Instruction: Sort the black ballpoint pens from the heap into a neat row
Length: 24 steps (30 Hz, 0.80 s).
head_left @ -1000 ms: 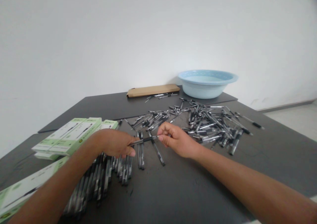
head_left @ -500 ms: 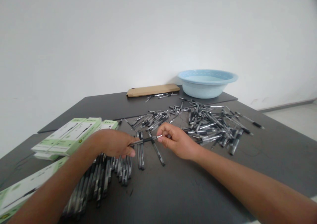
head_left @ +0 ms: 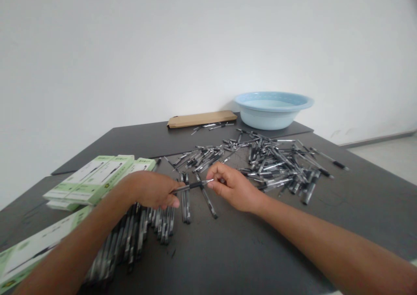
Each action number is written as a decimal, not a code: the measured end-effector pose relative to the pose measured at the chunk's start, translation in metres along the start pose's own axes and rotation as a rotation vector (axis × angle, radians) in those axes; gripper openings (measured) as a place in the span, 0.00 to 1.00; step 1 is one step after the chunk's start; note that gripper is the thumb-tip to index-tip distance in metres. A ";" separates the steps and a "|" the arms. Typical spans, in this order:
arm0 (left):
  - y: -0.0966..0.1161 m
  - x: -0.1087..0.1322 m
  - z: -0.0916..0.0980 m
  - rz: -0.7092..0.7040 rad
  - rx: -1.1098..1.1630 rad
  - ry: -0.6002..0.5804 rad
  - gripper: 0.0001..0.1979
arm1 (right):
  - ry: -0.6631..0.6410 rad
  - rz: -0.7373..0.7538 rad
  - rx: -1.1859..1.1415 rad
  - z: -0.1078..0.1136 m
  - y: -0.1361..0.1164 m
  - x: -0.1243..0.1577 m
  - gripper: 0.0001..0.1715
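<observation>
I see both hands meeting over the dark table (head_left: 247,251), and I take the light blue basin (head_left: 273,109) at the far edge as my landmark. My left hand (head_left: 148,189) is closed around the rear part of one black pen (head_left: 190,185), and my right hand (head_left: 233,185) pinches the other end of the same pen between thumb and fingertips, so the pen is held level between the two hands, a little above the table. This place is well in front of the basin and to its left. Between the basin and my hands lies a loose heap of pens (head_left: 270,162), spread in all directions. Under my left hand, further from the basin, a row of pens (head_left: 143,230) lies side by side. The green and white boxes (head_left: 94,180) sit far left of the basin, beside that row. A brown paper envelope (head_left: 202,119) lies just left of the basin, with a few pens near it.
</observation>
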<state>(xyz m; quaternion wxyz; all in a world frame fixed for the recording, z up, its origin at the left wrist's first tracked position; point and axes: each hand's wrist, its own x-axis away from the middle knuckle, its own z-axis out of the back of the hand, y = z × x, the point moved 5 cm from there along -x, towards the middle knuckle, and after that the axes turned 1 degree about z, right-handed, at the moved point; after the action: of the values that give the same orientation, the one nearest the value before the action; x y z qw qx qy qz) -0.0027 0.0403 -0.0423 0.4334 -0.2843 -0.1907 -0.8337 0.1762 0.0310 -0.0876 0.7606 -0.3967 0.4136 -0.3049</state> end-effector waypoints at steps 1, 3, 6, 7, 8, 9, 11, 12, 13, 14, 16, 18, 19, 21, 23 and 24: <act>0.000 0.000 -0.001 0.015 0.014 -0.028 0.16 | -0.002 -0.001 0.001 0.000 0.000 0.000 0.04; 0.000 0.000 -0.002 0.029 0.039 -0.076 0.18 | -0.006 0.000 0.001 -0.001 0.000 0.000 0.04; 0.001 0.001 -0.001 0.027 0.044 -0.066 0.18 | -0.008 -0.001 0.007 -0.001 -0.001 0.000 0.04; 0.001 0.000 -0.001 0.029 0.037 -0.066 0.18 | -0.009 -0.002 0.009 -0.001 -0.001 0.000 0.04; 0.000 0.000 -0.001 0.029 0.030 -0.070 0.18 | -0.010 -0.004 0.014 -0.001 -0.001 0.000 0.04; 0.000 0.000 -0.001 0.028 0.023 -0.074 0.19 | -0.011 -0.005 0.020 -0.001 -0.001 0.000 0.04; 0.000 0.000 -0.001 0.025 0.013 -0.074 0.19 | -0.011 -0.004 0.032 -0.001 -0.001 0.001 0.04; 0.001 0.000 -0.002 0.022 0.013 -0.075 0.19 | -0.011 -0.003 0.035 0.000 -0.001 0.001 0.04; 0.001 0.000 -0.002 0.020 0.014 -0.075 0.19 | -0.011 -0.002 0.036 0.000 -0.001 0.001 0.04; 0.001 0.000 -0.002 0.018 0.013 -0.074 0.19 | -0.013 -0.002 0.038 -0.001 -0.001 0.001 0.04; 0.000 -0.001 -0.002 0.009 0.018 -0.074 0.20 | -0.017 -0.004 0.043 -0.001 0.000 0.001 0.04; 0.000 -0.001 -0.002 0.006 0.023 -0.069 0.20 | -0.019 -0.005 0.051 -0.001 0.000 0.001 0.04; 0.000 -0.001 -0.002 0.002 0.026 -0.065 0.20 | -0.020 -0.006 0.053 -0.001 0.000 0.001 0.04; -0.001 -0.001 -0.002 -0.003 0.025 -0.060 0.20 | -0.024 -0.005 0.053 -0.001 -0.001 0.001 0.04; -0.001 -0.001 -0.003 0.005 0.013 -0.056 0.20 | -0.028 -0.009 0.054 -0.001 -0.001 0.000 0.04; -0.002 -0.001 -0.003 0.008 0.008 -0.054 0.20 | -0.029 -0.009 0.057 -0.001 -0.001 0.000 0.04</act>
<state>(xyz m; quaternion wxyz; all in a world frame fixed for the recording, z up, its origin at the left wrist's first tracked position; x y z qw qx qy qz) -0.0047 0.0402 -0.0455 0.4328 -0.3056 -0.2046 -0.8230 0.1753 0.0300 -0.0877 0.7762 -0.3812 0.3920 -0.3139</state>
